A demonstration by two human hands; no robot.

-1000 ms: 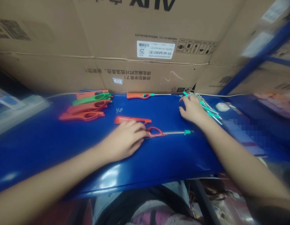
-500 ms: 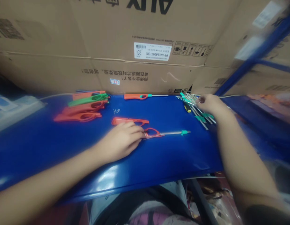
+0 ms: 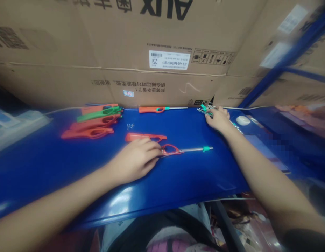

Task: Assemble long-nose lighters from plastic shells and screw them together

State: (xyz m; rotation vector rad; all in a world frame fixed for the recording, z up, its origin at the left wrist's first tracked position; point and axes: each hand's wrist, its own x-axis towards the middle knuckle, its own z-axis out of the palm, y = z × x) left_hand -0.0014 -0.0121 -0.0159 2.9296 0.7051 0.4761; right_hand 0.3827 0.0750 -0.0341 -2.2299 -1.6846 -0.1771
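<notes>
A: Checked the last second. Found the left hand (image 3: 137, 157) unmoved: palm down on the blue table (image 3: 178, 185), fingers loosely bent, fingertips on the orange trigger loop of the half-built lighter (image 3: 187, 149). Pressed it flat, showed no closed grip. Left its metal rod and teal tip pointing right, clear of the hand, mid-table.

B: Right hand?

A: Swung out to the right above the rods half a second back, then came in again. Found the right hand (image 3: 218, 119) on the far end of the teal-tipped rod bundle (image 3: 205, 109), close against the cardboard box (image 3: 152, 84). Fingers curled down onto the rods. Could not tell a pinch from a mere touch, with the contact hidden under the hand.

B: Anything else shifted?

A: No. Logged the loose orange handle shell (image 3: 145, 137) just behind the left knuckles, the finished lighter (image 3: 162, 109) along the box, the stack of orange and green shells (image 3: 95, 120) far left, the white oval object (image 3: 242, 120) just right of the bundle. All as before.

B: Reading?

A: Judged it as one hand anchoring the part and the other working through the rod stock. Saw no rod lifted clear of the bundle.
</notes>
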